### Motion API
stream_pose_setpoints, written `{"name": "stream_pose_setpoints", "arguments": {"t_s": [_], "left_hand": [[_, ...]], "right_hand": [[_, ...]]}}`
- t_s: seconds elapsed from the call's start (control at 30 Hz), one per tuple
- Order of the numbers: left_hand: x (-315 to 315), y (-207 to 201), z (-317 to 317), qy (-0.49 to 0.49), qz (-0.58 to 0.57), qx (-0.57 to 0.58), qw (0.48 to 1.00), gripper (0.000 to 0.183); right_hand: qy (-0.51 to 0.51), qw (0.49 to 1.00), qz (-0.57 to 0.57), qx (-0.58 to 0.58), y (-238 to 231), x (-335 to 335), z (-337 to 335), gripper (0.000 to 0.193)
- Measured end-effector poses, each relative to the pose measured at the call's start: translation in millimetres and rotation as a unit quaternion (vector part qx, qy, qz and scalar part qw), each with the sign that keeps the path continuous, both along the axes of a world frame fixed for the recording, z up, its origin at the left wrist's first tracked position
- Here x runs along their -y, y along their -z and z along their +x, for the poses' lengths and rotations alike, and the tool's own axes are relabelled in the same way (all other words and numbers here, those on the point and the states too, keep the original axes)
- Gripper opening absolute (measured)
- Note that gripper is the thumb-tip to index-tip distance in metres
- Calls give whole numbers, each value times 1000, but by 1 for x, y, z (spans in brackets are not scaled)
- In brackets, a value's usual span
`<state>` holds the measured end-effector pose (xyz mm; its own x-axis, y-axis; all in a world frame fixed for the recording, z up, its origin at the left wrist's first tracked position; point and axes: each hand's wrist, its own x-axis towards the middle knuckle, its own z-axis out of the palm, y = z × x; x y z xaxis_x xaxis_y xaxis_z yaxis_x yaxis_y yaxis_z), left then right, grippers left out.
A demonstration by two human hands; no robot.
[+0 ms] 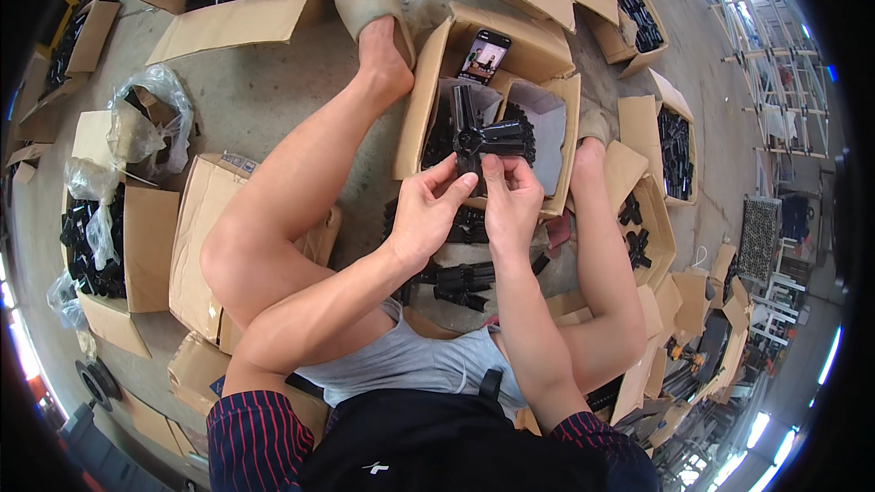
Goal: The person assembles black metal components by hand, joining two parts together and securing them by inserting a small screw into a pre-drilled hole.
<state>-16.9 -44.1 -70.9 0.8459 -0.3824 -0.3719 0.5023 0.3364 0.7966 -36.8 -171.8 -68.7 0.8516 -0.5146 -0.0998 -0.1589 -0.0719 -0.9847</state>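
Observation:
Between my two hands is a black plastic pipe connector [469,135] with several tube-like arms, one pointing away from me and others to the right. My left hand [427,214] pinches its near end from the left with thumb and fingers. The fingertips of my right hand [512,205] close on the same end from the right. Just beyond, an open cardboard box [417,123] has divided compartments with small black parts in them. A lit phone [485,56] leans on its far inner side. More black connectors [463,282] lie between my legs.
Open cartons of black parts stand all round: a far-left carton [228,25], a left carton [150,237] with plastic film [137,132], and a right carton [679,159]. My legs flank the middle box. Metal racks [784,64] stand at far right.

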Motion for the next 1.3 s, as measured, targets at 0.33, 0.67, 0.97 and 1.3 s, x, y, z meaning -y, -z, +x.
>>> {"name": "stream_pose_setpoints", "arguments": {"t_s": [0.33,0.67,0.97,1.3], "left_hand": [[-1,0,-2,5,5,6,1000,28],[-4,1,0,40,-34,14,999,29],[10,-8,-14,241,1,-41,970,41],[11,5,-25,270,101,-31,957,37]], "right_hand": [[6,999,39,12,6,0,3,30],[34,980,192,33,-25,19,3,50],[-88,988,69,-105,-64,81,-29,24],[257,894,-341,-139,-115,291,-103,27]]}}
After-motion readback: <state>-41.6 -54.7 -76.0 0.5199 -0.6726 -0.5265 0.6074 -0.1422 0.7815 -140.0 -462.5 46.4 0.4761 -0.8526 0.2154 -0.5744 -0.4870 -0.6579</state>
